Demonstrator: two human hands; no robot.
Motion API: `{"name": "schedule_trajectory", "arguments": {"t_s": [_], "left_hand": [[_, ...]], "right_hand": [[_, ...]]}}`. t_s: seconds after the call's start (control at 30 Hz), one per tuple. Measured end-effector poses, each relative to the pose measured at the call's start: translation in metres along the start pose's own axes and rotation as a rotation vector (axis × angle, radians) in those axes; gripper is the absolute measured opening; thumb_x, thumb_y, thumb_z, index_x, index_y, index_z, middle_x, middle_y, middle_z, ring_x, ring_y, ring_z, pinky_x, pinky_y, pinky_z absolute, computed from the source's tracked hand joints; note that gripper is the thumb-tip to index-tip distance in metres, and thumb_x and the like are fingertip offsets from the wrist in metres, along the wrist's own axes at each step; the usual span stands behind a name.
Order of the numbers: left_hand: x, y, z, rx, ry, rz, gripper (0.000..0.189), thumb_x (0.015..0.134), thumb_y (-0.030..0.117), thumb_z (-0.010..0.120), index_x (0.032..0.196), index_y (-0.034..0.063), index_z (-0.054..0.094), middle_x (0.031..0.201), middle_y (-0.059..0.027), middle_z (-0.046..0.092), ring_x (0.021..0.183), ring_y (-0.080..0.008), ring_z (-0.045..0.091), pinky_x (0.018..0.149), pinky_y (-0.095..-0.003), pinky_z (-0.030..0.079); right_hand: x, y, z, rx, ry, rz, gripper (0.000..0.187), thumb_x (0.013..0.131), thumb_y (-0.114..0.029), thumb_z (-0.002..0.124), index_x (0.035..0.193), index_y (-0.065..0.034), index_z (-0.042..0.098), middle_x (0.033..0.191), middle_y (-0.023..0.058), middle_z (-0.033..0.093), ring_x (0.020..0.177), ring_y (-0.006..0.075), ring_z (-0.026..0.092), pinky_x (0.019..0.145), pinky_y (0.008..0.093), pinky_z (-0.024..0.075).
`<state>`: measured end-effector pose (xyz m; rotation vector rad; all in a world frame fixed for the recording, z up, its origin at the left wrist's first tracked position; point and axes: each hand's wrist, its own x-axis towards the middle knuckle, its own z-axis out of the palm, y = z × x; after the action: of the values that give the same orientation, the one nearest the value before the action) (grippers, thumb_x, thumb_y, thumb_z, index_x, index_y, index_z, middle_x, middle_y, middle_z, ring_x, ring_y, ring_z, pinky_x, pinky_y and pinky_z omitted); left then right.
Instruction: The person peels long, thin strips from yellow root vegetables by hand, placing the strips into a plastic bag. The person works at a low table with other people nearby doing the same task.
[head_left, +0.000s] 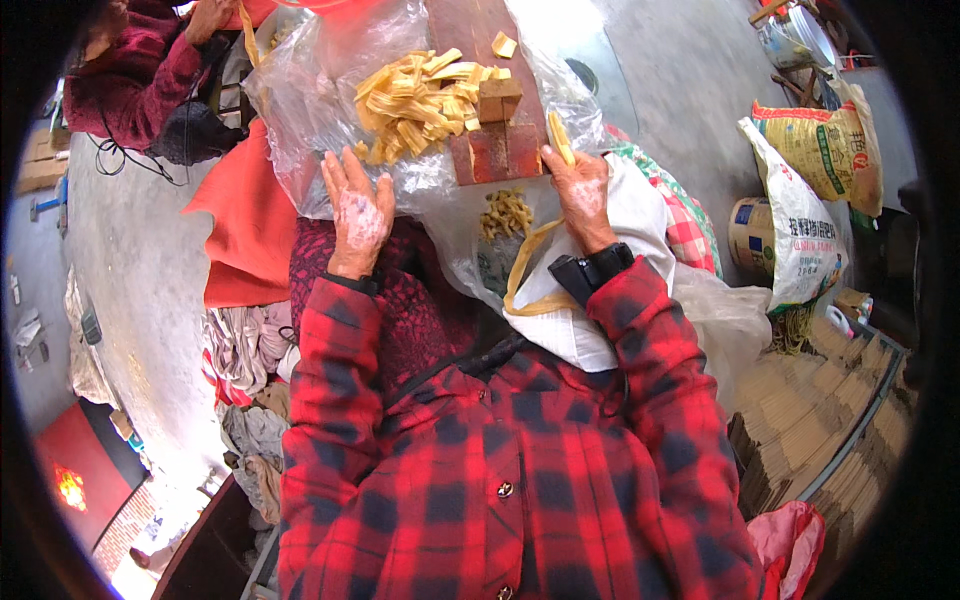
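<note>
My right hand (581, 191) pinches a pale yellow fibrous strip (559, 137). Below that hand, a long yellow strip (517, 277) trails over white cloth on my lap; I cannot tell if it is the same piece. Close to the right fingertips sits a reddish wooden block (491, 159) with a groove, and a smaller wooden block (500, 100) stands at its far end. My left hand (356, 217) is empty, fingers apart, over the edge of a clear plastic sheet (300, 127). Beyond it lies a heap of short yellow strips (412, 105). Small brownish-yellow bits (506, 214) lie below the block.
A wooden plank (480, 30) runs away from me under the blocks. At upper left sits another person in a dark red sleeve (150, 82). Printed sacks (806, 225), a white bucket (799, 37) and stacked flat cardboard (817, 412) stand on the right. Red cloth (240, 225) hangs at left.
</note>
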<state>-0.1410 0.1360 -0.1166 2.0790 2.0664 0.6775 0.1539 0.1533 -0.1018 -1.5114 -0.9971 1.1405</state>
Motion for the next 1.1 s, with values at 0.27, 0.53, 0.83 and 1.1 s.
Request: {"name": "schedule_trajectory", "arguments": {"t_s": [0.27,0.53,0.83,1.1], "left_hand": [[-0.036,0.077,-0.049,-0.484,-0.014,0.208,0.048,0.085,0.003,0.055,0.131,-0.0039,0.044,0.127,-0.0266,0.051,0.119,-0.0411,0.05,0.102,-0.0442,0.041],[-0.062,0.1,0.095,-0.267,-0.559,0.711,0.03,0.083,0.013,0.052,0.107,0.0002,0.061,0.092,-0.0201,0.059,0.088,-0.0359,0.058,0.08,-0.0387,0.05],[-0.05,0.051,0.071,0.445,-0.984,0.462,0.033,0.076,0.025,0.061,0.103,0.0074,0.068,0.105,-0.0121,0.064,0.107,-0.0299,0.057,0.092,-0.0414,0.043],[-0.077,0.136,-0.091,-0.614,-0.573,0.485,0.053,0.086,0.011,0.06,0.133,-0.0044,0.041,0.125,-0.0269,0.053,0.118,-0.041,0.052,0.1,-0.0428,0.043]], "right_hand": [[-0.037,-0.083,-0.064,0.016,-0.052,-0.171,0.014,0.094,-0.017,0.062,0.087,-0.0047,0.062,0.061,-0.0109,0.04,0.051,-0.0015,0.031,0.044,0.0188,0.0203],[-0.105,-0.137,-0.114,-0.203,-0.106,-0.08,0.017,0.093,-0.016,0.064,0.091,0.0012,0.065,0.063,-0.0046,0.049,0.058,0.0035,0.043,0.051,0.0214,0.0346],[-0.119,-0.128,-0.144,-0.272,-0.309,-0.074,0.015,0.093,-0.014,0.062,0.099,0.0007,0.065,0.068,-0.0064,0.047,0.061,0.004,0.042,0.053,0.0225,0.0351],[-0.135,-0.104,-0.106,-0.609,-0.736,-0.399,0.012,0.087,-0.008,0.058,0.08,-0.0023,0.051,0.061,0.0191,0.052,0.06,0.0423,0.053,0.053,0.0452,0.0406]]}}
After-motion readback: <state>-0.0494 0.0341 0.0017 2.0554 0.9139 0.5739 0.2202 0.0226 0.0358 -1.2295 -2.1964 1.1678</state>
